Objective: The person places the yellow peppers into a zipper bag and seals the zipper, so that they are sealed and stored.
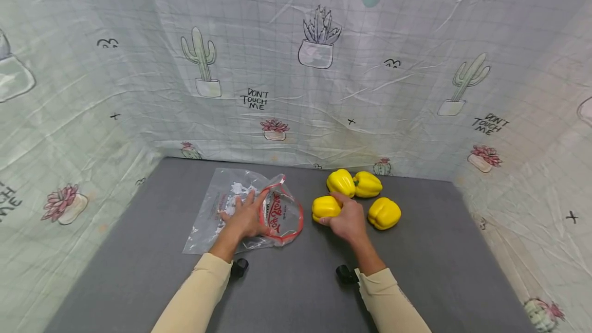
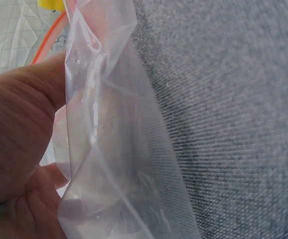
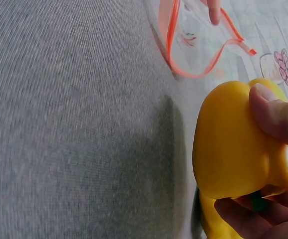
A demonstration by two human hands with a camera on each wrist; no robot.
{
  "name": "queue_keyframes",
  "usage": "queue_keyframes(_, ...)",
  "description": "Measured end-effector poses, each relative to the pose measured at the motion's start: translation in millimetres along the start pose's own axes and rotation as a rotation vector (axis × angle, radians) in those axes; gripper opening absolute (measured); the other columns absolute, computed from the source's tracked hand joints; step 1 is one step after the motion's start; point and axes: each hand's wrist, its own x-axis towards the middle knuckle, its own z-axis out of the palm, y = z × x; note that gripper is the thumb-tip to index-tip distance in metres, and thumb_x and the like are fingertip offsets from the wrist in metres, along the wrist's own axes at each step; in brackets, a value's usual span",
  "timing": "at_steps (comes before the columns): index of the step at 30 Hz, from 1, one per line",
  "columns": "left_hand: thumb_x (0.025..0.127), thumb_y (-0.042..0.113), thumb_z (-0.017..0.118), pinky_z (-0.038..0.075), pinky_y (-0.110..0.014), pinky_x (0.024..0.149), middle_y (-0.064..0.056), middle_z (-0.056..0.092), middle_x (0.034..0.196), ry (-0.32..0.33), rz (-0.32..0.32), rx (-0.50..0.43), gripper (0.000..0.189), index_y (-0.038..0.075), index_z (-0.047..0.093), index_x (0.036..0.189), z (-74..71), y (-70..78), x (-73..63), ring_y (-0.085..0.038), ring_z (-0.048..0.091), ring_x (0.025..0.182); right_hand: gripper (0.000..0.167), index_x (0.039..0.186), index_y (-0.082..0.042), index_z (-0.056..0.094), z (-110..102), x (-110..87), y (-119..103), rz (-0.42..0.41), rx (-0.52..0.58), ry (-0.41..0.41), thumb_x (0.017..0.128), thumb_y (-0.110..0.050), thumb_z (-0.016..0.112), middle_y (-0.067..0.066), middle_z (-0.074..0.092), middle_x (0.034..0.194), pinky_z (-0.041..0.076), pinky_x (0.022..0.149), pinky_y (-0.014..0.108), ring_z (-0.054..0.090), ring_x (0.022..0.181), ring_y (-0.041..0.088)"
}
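A yellow bell pepper [image 1: 325,208] is gripped in my right hand [image 1: 350,220], and the right wrist view shows it held above the table with the thumb on its side and fingers beneath, near the green stem. My left hand [image 1: 247,218] lies spread against a clear plastic zip bag [image 1: 203,230] with a red rim. The bag's mouth gapes toward the pepper, its red edge [image 3: 190,74] standing in a loop. Plastic folds [image 2: 96,149] hide part of the left fingers in the left wrist view.
Beyond my right hand sit two touching yellow peppers, one on the left [image 1: 340,183] and one on the right [image 1: 368,185]. Another pepper [image 1: 385,214] lies to its right. A patterned cloth [image 1: 296,91] walls in the grey table [image 1: 296,292] at the back and sides.
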Motion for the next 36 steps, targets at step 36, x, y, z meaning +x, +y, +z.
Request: queue_keyframes(36,0.077,0.041,0.091,0.002,-0.094,0.106,-0.015,0.008,0.177,0.019,-0.001,0.008,0.116,0.035,0.019,0.167,5.9,-3.5,4.6,-0.058,0.001,0.159,0.071,0.13,-0.008,0.068,34,1.6,-23,-0.052,0.158,0.032,0.067,-0.024,0.098,0.014,0.073,0.124,0.054,0.096,0.052,0.066,0.107,0.032)
